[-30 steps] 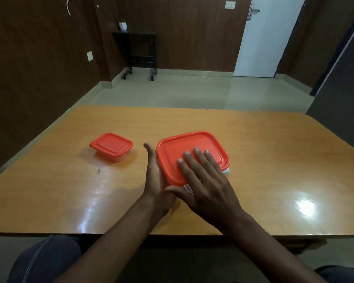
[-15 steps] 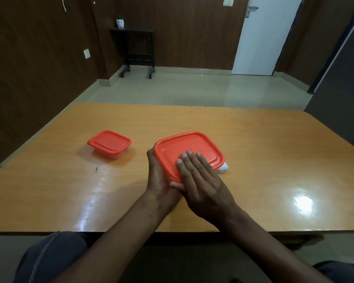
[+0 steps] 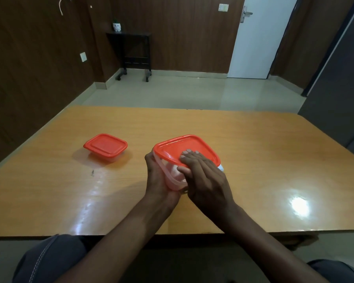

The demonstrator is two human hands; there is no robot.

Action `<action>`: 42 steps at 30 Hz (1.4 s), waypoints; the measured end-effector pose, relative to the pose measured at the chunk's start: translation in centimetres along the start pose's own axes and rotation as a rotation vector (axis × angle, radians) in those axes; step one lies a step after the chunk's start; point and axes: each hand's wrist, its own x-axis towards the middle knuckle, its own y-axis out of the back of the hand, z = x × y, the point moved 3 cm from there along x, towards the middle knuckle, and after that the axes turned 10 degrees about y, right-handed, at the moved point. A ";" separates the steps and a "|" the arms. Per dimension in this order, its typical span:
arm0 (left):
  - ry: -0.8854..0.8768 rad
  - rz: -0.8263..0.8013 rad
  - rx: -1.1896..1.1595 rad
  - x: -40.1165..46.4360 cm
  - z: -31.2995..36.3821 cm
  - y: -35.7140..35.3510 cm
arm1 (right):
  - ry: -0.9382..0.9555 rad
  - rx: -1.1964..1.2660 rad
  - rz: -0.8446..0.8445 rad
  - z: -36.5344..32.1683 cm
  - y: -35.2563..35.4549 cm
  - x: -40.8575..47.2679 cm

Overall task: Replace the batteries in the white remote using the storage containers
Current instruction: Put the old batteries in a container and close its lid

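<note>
Large clear container (image 3: pixel 173 176), orange lid (image 3: pixel 184 149) lifted at near edge, small lidded container (image 3: pixel 105 148) left

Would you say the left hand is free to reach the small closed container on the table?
Probably not yet: the left hand grips the large container. The path to the small container looks unobstructed.

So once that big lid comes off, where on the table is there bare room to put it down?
Bare table right of the large container, and between it and the small container. Crowded only where left hand and right hand work.
</note>
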 end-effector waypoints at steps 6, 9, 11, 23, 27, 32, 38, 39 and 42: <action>-0.074 0.161 -0.007 -0.2 -0.8 0.2 | -0.193 -0.010 0.159 3.2 2.2 2.2; -0.062 0.110 0.008 0.2 -0.8 -0.5 | -0.105 -0.021 0.142 4.2 2.9 2.8; -0.053 0.090 0.027 0.4 -0.8 -1.0 | 0.000 -0.038 0.076 4.6 3.0 2.9; -0.156 0.269 0.421 1.6 -1.8 -0.4 | -0.231 -0.232 0.068 10.6 4.7 3.1; -0.155 0.301 0.462 1.9 -1.8 -0.7 | -0.776 -0.094 0.158 15.4 3.8 1.0; -0.160 0.284 0.497 2.6 -1.9 -0.1 | -1.538 0.285 0.374 20.0 1.5 -4.8; -0.155 0.242 0.471 3.1 -2.2 0.1 | -1.843 0.295 0.313 22.3 0.0 -8.9; -0.156 0.233 0.472 3.2 -2.3 0.2 | -1.844 0.262 0.262 22.5 0.0 -9.0; -0.157 0.220 0.461 3.3 -2.4 0.4 | -1.775 0.157 0.115 23.3 0.1 -9.2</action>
